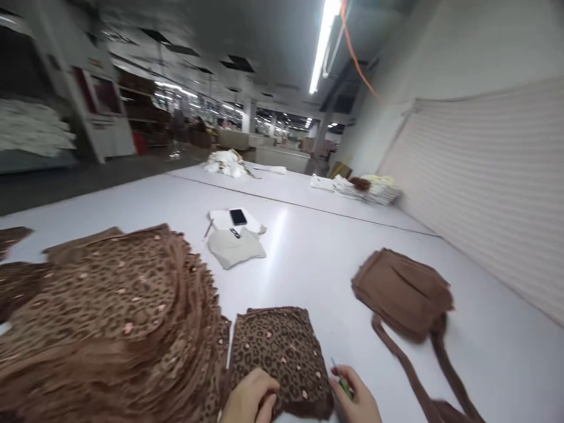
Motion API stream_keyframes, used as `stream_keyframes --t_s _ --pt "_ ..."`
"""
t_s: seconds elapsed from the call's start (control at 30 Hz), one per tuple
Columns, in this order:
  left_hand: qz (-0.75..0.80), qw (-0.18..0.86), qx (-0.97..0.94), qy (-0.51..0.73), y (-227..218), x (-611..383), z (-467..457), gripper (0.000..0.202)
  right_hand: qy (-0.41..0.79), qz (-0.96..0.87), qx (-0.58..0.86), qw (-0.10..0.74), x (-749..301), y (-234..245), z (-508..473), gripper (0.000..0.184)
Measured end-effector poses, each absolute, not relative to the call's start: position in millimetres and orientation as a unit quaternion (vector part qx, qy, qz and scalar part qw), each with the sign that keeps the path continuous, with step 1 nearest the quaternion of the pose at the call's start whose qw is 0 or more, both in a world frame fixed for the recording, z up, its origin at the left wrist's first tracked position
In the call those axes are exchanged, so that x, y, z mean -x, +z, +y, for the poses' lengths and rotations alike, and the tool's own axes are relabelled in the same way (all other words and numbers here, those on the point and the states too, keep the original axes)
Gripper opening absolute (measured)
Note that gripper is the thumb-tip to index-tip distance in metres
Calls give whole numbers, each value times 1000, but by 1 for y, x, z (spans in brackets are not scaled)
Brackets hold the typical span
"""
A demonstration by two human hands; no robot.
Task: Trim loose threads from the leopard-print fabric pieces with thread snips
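Note:
A small stack of leopard-print fabric pieces [277, 352] lies at the near edge of the white table [308, 258]. My left hand [249, 396] rests on its near left corner with fingers curled onto the cloth. My right hand [356, 396] sits at the stack's near right corner, closed around a thin green pen [341, 379]. A much larger fanned pile of the same leopard fabric [114, 311] spreads to the left.
A stack of plain brown pieces with long straps [403, 291] lies to the right. Farther back are a beige cloth [235, 247], a phone [238, 216] on white paper, and white bundles [368, 188] by the corrugated wall [493, 188].

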State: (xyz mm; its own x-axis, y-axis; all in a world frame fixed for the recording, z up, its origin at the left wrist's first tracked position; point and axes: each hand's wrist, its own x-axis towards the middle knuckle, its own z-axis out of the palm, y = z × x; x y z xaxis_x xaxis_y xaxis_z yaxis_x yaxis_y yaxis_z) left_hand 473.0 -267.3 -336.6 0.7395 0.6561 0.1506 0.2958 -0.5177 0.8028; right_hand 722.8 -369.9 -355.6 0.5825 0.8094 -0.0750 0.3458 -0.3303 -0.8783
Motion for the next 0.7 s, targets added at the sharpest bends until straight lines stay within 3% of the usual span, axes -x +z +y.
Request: stream_keyframes --t_s 0.2,0.33,0.43,0.7 --pt "296 331 -867 228 -332 -521 -263 24 290 -450 722 439 -706 -336 -351 17" --pt "338 287 -876 190 -335 -550 -258 23 260 -518 737 348 -710 -341 -337 31" --pt "359 264 -880 165 -340 -560 -257 20 230 -543 755 287 -713 -347 -332 27" --pt "360 248 -884 163 -339 -568 -253 12 236 -549 723 347 -714 -344 -334 15"
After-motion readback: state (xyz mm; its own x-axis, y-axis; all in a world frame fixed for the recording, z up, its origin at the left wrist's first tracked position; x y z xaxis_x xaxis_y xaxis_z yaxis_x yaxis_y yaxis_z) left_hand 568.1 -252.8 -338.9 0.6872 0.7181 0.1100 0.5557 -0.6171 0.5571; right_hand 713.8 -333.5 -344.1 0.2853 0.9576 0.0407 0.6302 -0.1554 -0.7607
